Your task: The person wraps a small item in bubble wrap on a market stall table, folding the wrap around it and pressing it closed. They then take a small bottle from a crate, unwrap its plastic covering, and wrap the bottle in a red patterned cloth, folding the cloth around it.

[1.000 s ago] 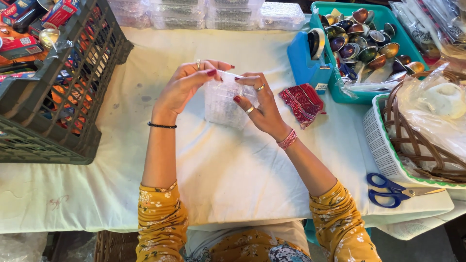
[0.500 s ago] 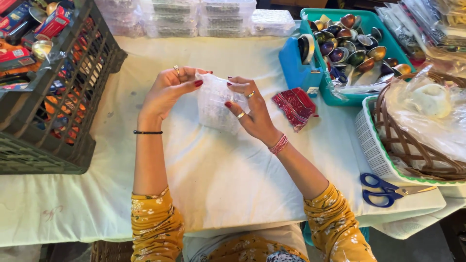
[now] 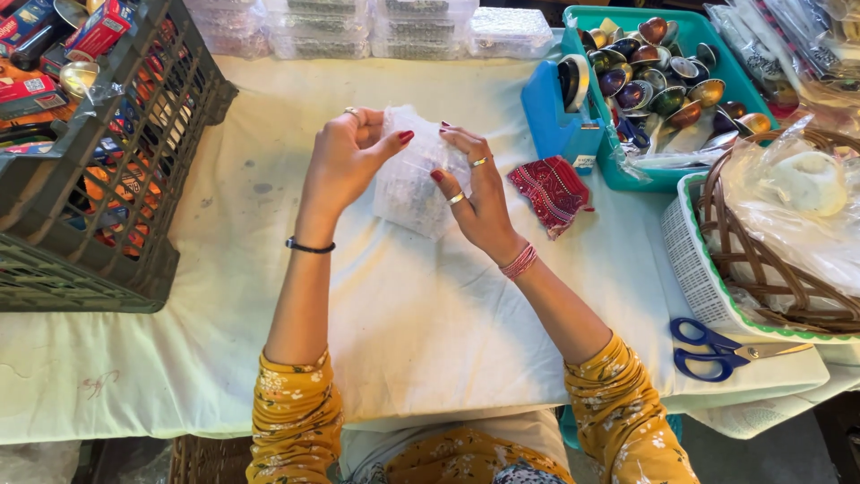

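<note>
The clear bubble-wrap packet (image 3: 414, 184) looks whitish and crinkled (contents not discernible), held above the cloth-covered worktop (image 3: 421, 305); left hand (image 3: 345, 161) and right hand (image 3: 479, 193) both pinch its upper edge; a red pouch (image 3: 548, 190) lies just beside, a dark crate (image 3: 98, 179) left, blue scissors (image 3: 712, 350) right; the packet hangs long axis roughly upright, slightly tilted.
</note>
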